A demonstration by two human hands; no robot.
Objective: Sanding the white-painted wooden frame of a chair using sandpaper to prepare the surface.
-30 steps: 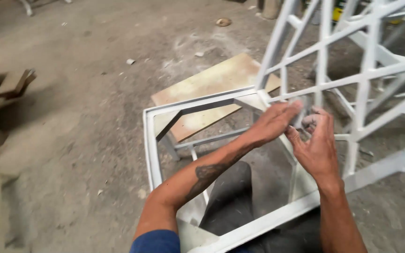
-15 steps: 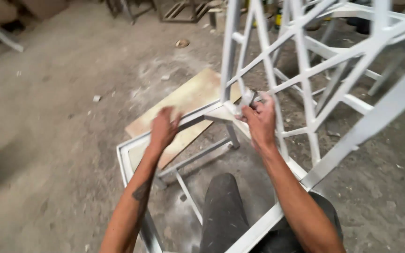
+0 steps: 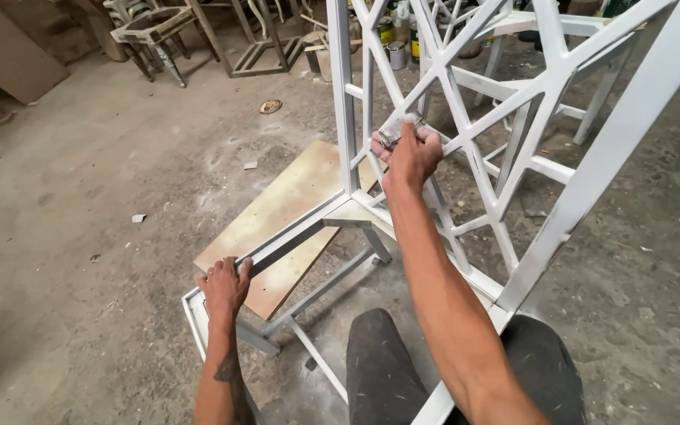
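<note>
A white-primed chair frame [image 3: 560, 212] lies on its side around my legs, its lattice back standing up in front of me. My left hand [image 3: 224, 285] grips the seat rail at the frame's near left corner. My right hand [image 3: 409, 154] is raised against a lattice bar and pinches a small grey folded piece, likely sandpaper [image 3: 391, 135], onto the white wood. My dark trouser knees [image 3: 379, 362] sit inside the frame.
A tan board [image 3: 281, 216] lies on the dusty concrete floor under the frame. Unpainted wooden chair frames [image 3: 159, 31] stand at the back left, several cans [image 3: 396, 51] behind the lattice, another white chair [image 3: 537, 31] at the back right.
My left hand slid down the seat rail to the frame's near corner and took hold. My right hand rose up the lattice with the grey piece. The view tilted up.
</note>
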